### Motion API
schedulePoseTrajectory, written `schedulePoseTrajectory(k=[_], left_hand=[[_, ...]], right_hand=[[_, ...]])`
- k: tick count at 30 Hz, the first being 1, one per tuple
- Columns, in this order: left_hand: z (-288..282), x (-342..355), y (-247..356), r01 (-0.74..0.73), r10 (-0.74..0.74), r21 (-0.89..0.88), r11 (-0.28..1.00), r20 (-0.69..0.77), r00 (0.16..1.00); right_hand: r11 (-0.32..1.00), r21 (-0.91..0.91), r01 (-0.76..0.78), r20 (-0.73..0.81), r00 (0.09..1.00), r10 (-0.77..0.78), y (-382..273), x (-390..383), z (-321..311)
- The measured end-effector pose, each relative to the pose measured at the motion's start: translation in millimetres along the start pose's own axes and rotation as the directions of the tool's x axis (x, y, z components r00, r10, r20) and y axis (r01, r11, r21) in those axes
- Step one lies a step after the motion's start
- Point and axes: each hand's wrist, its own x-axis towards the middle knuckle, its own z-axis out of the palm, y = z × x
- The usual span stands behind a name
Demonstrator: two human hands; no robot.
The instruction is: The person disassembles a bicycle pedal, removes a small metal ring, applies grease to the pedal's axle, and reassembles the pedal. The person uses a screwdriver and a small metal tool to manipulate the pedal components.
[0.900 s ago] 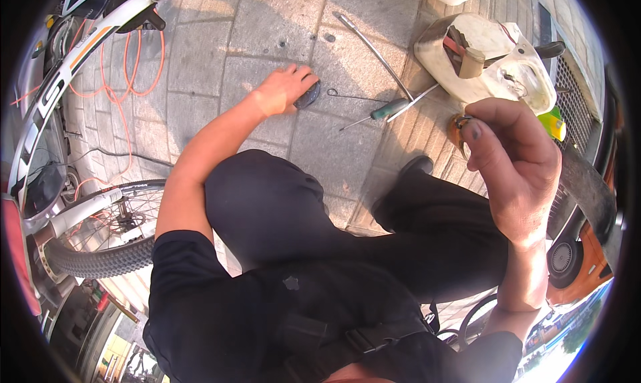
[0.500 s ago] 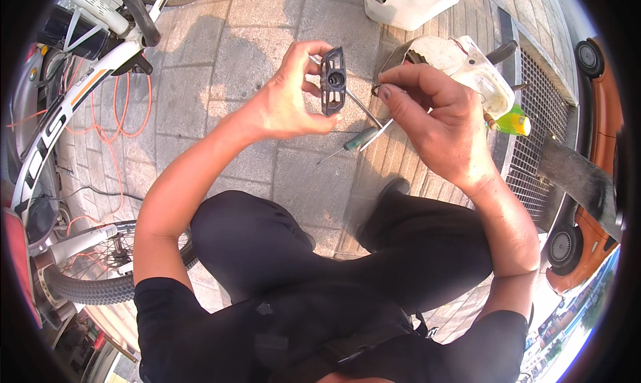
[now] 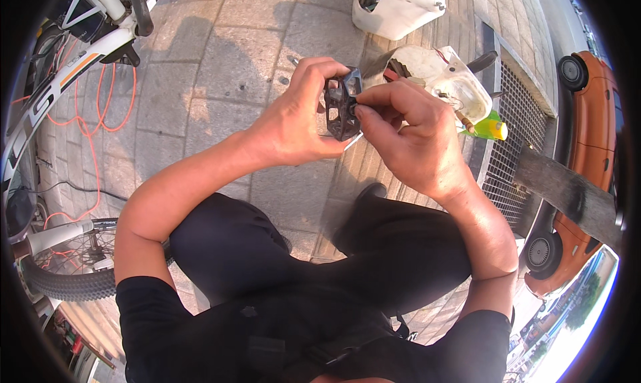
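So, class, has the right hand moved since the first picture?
Yes: the right hand has moved left, farther from the grate.

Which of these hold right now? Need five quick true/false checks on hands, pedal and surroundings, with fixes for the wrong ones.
1. The left hand grips a black pedal. True.
2. The right hand hangs far from the pedal. False: its thumb and finger are right at the pedal's side.
3. The bike frame on the left is plain red. False: it is white with dark lettering and an orange stripe.
4. An orange car shows at the far right. True.
5. The yellow-capped bottle lies left of both hands. False: it lies to their right.
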Motion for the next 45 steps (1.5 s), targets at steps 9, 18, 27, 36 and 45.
schedulePoseTrajectory(k=[9, 18, 27, 36, 45], left_hand=[[2.2, -5.2, 1.2, -0.027, 0.026, -0.013, 1.0, -0.02, 0.999], [2.3, -7.8, -0.4, 0.015, -0.015, 0.012, 1.0, -0.032, 0.999], [-26.5, 1.5, -2.9, 0.089, -0.072, 0.07, 0.994, -0.212, 0.975], [-77.4, 35.9, 96.4, -0.127, 0.083, -0.119, 0.985, -0.324, 0.942], [-51.8, 8.8, 103.7, -0.045, 0.02, -0.079, 0.996, -0.294, 0.956]], right_hand=[[0.949, 0.216, -0.229, 0.004, 0.972, 0.233, -0.9, 0.5, -7.3], [0.979, -0.11, 0.17, 0.091, 0.983, -0.16, 1.5, -6.1, -19.4], [0.981, -0.193, -0.021, 0.136, 0.99, 0.048, 28.3, 14.1, -15.8], [0.694, -0.656, 0.296, 0.684, 0.622, 0.382, 183.0, 19.5, 148.6], [0.702, -0.557, 0.444, 0.793, 0.535, 0.291, 232.2, -6.3, 172.7]])
